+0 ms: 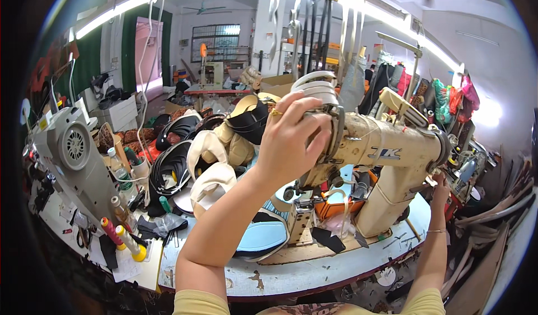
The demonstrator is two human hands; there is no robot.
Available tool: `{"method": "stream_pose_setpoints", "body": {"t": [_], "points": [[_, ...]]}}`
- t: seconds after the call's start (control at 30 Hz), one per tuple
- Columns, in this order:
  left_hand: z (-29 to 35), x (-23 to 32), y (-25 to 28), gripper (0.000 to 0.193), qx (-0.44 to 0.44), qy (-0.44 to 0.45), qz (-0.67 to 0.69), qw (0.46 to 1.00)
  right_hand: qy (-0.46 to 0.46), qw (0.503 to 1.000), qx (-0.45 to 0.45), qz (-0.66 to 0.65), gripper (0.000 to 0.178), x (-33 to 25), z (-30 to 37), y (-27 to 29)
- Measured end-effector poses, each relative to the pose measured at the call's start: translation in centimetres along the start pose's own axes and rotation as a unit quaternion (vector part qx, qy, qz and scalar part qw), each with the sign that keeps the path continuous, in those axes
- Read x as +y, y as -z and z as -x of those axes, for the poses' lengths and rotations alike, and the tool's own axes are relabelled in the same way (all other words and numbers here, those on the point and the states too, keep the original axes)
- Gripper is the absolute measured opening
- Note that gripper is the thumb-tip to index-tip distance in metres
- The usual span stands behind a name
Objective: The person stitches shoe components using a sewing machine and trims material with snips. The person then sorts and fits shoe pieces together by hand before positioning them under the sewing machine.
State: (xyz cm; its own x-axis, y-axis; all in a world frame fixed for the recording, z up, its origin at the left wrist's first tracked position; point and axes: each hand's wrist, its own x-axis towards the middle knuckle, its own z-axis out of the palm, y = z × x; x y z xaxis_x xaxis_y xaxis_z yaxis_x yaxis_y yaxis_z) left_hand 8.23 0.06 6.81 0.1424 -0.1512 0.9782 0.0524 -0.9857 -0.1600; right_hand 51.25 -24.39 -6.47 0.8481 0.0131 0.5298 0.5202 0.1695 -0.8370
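A beige post-bed sewing machine (367, 141) stands on the light blue worktable (246, 281). My left hand (297, 133), with a ring on one finger, is raised to the machine's front end. Its fingers curl against the head just below a roll of white tape (316, 85); what they grip is hidden. At the far right end, below the handwheel (444, 145), my right hand (441, 187) is closed, and I cannot make out what is in it. A light blue insole-shaped piece (260, 236) lies beneath my left forearm. White tape (345, 208) hangs by the post.
Cream and black shoe parts (213, 175) are heaped left of the machine. A second grey machine (75, 147), a clear bottle (120, 172) and a yellow thread cone (131, 245) stand farther left. An orange box (330, 207) sits behind the post. Long strips (493, 214) lean at the right.
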Motion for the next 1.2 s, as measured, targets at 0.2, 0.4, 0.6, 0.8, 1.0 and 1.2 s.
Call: {"method": "stream_pose_setpoints", "body": {"t": [0.2, 0.4, 0.6, 0.8, 1.0, 1.2], "points": [[-0.6, 0.3, -0.3, 0.017, -0.040, 0.075, 0.017, 0.996, -0.043, 0.994, 0.018, -0.101, 0.036, 0.3, 4.1, -0.4], [-0.4, -0.4, -0.3, 0.011, -0.054, 0.088, 0.046, 0.994, -0.054, 0.982, 0.053, -0.175, 0.032, -2.1, 7.8, -1.9], [-0.1, -0.6, 0.2, 0.007, -0.011, 0.066, 0.074, 0.995, -0.047, 0.978, 0.032, -0.200, 0.028, -2.8, 9.3, -1.9], [5.4, 0.5, 3.0, 0.008, -0.030, 0.102, 0.780, 0.617, 0.133, 0.971, -0.020, -0.195, 0.022, -9.1, 12.3, -4.6], [9.2, 2.3, 3.9, 0.009, -0.102, 0.287, 0.666, 0.681, 0.619, 0.690, -0.375, 0.010, 0.017, -24.7, 17.7, -14.0], [9.6, 3.0, 4.0, 0.004, -0.004, 0.334, 0.370, 0.867, 0.567, 0.619, -0.536, 0.096, 0.018, -28.5, 15.1, -18.0]]}}
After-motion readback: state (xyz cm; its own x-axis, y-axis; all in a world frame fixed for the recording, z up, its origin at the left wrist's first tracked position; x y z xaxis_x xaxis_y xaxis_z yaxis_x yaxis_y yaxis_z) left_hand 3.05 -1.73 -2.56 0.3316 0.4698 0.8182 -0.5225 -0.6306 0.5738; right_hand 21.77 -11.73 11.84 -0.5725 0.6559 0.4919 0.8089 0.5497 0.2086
